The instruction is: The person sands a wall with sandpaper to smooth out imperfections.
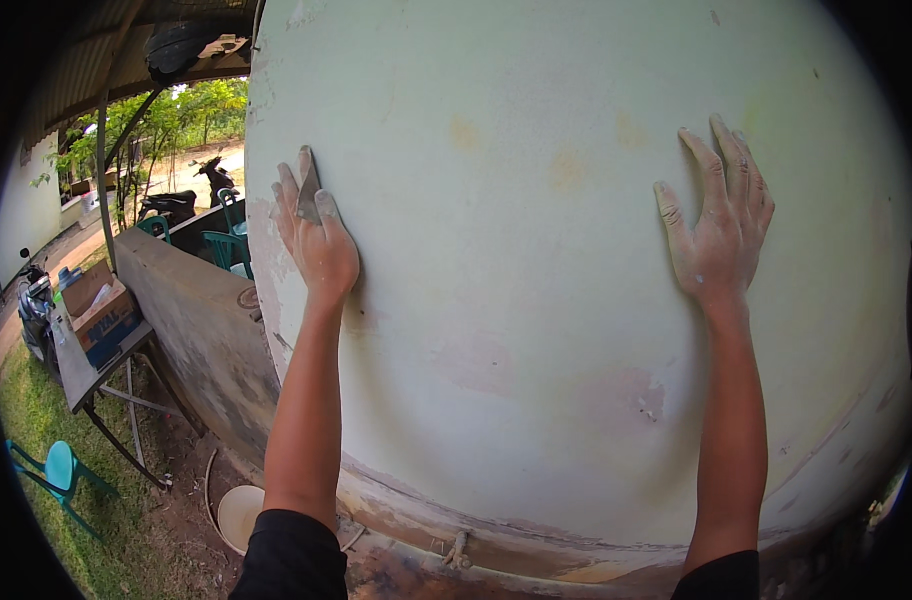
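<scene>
A pale green wall (pixel 516 330) with worn, patchy paint stands in front of me. My left hand (pixel 321 245) is at the wall's left edge, its thumb pressing a small grey-brown piece of sandpaper (pixel 309 195) against the fingers. Part of that sheet is hidden behind the thumb and fingers. Higher up on the right, my right hand (pixel 721 225) lies on the wall with fingers spread and nothing in it. Whitish dust coats both hands, most heavily the right one.
Left of the wall runs a low concrete wall (pixel 196 330). Beside it a table (pixel 81 375) bears a cardboard box (pixel 101 315). A teal chair (pixel 62 468) stands on the grass, and a pale bucket (pixel 239 515) sits below my left arm. A pipe fitting (pixel 459 550) juts out near the wall's base.
</scene>
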